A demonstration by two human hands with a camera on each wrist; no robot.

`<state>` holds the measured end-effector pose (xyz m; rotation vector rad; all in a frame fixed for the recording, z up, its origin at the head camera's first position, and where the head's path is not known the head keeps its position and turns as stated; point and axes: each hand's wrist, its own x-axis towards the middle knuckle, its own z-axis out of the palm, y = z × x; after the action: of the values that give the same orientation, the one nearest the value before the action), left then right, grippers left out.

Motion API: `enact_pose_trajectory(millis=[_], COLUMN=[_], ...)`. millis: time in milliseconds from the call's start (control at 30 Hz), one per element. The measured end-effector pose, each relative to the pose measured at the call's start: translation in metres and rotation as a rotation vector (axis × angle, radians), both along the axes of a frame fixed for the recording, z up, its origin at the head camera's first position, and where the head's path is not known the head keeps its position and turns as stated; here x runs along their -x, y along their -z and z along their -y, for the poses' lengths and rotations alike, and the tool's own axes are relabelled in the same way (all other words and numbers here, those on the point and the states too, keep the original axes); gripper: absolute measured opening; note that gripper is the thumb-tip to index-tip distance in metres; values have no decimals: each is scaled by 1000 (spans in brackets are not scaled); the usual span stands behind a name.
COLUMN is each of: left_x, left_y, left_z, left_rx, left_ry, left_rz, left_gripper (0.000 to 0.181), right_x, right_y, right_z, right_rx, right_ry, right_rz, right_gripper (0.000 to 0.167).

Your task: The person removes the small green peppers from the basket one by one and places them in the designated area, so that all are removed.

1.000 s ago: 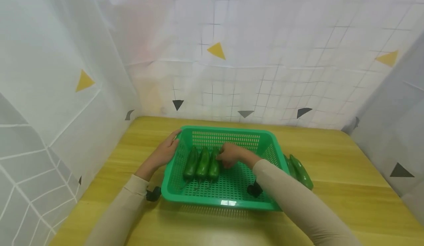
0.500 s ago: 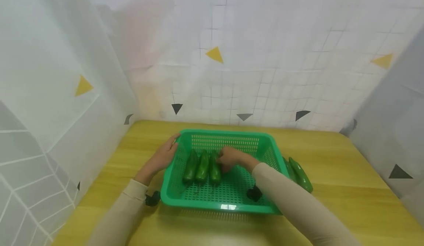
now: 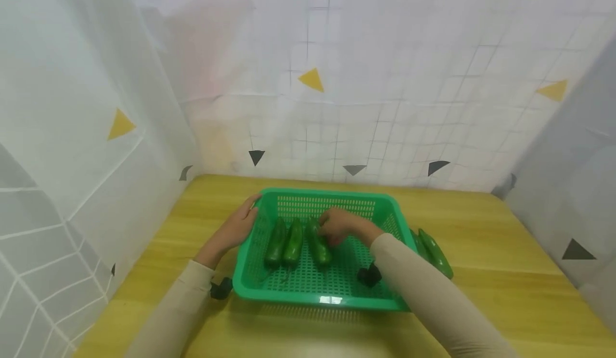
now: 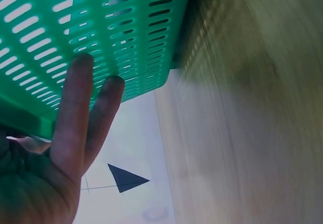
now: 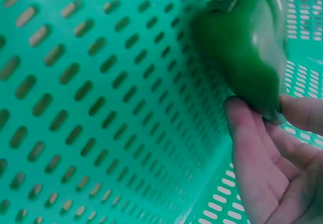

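Note:
A green plastic basket with slotted walls stands on the table. My left hand holds its left rim; in the left wrist view two straight fingers lie against the slotted outer wall. Inside, two long green peppers lie side by side on the left, stems toward me. A third green pepper lies apart to their right, slanted. My right hand pinches its far tip between thumb and fingers, as the right wrist view shows with the pepper.
More green peppers lie on the wooden table just right of the basket. A patterned white sheet hangs behind the table and along both sides. Dark wrist camera parts hang below each wrist.
The third pepper has moved right, away from the other two, and now slants with its stem end to the right. My right hand has shifted slightly right with it. The left hand keeps its place.

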<state>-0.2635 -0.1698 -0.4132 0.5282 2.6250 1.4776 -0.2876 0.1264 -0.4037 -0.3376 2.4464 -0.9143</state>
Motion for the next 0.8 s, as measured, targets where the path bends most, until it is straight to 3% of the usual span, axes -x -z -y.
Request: enact_pose_trajectory(millis=[133, 800], left_x=[1, 5], left_y=[-3, -2], left_z=[-2, -3], left_rx=[-11, 0], left_ry=[2, 3], left_rz=[0, 1], left_gripper=[52, 52], right_x=[3, 4], right_y=[-8, -32], right_z=[-5, -31], right_rx=[-6, 98], right_ry=[11, 10], right_rz=[-1, -32], right_gripper=[47, 49])
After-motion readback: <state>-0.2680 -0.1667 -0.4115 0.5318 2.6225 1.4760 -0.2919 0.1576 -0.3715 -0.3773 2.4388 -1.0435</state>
